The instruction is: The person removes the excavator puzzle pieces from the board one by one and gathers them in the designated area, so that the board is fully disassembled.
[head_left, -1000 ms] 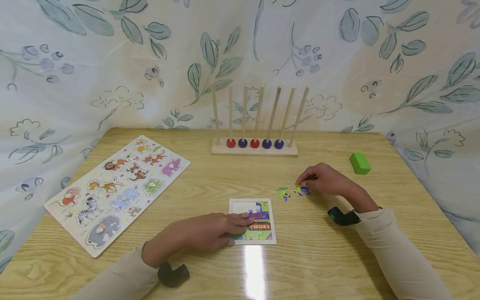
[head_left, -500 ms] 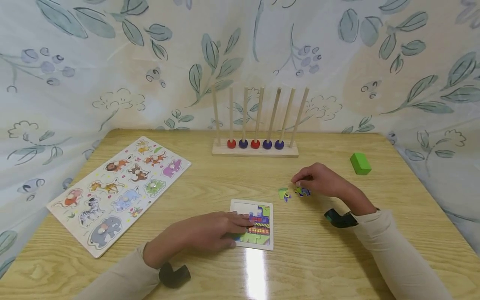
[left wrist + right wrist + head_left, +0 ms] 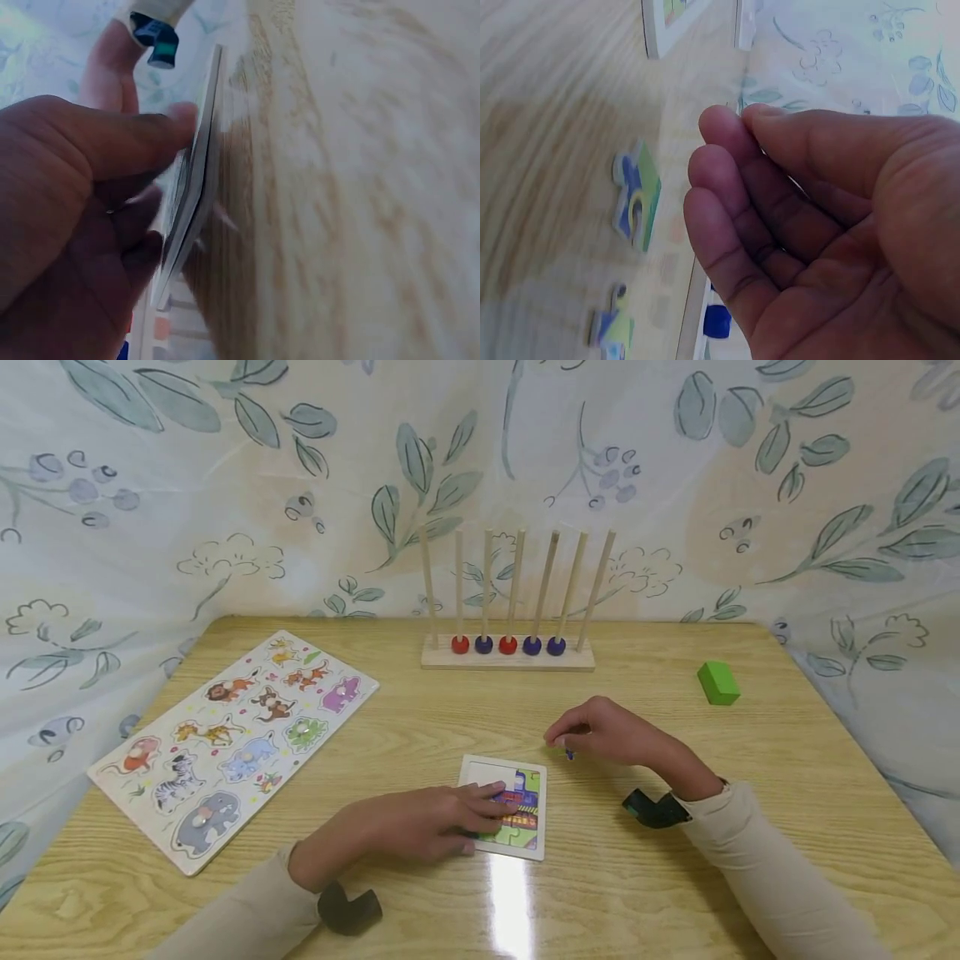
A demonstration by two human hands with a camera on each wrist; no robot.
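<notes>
We see a leaf-patterned cloth (image 3: pixel 345 502) behind our glossy wood-grain table (image 3: pixel 420 718). Our left hand (image 3: pixel 423 821) rests, fingers extended, on the puzzle (image 3: pixel 531 802); our right hand (image 3: pixel 611 735), loosely bent, holding nothing, hovers near 2 pieces (image 3: pixel 648 187) lying there.

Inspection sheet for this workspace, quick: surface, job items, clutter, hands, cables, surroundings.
Surface: wood-grain table; bright glare on the near side of the puzzle.
Job's things: framed puzzle, partly unfilled; loose piece and second loose piece on the table outside it.
Clutter: animal board left, peg stand with five beads at the back, green block right.
Left hand: rests on the framed puzzle.
Right hand: at the loose pieces; nothing seen in its fingers.
Cables: nothing seen.
Surroundings: floral backdrop behind the table.
</notes>
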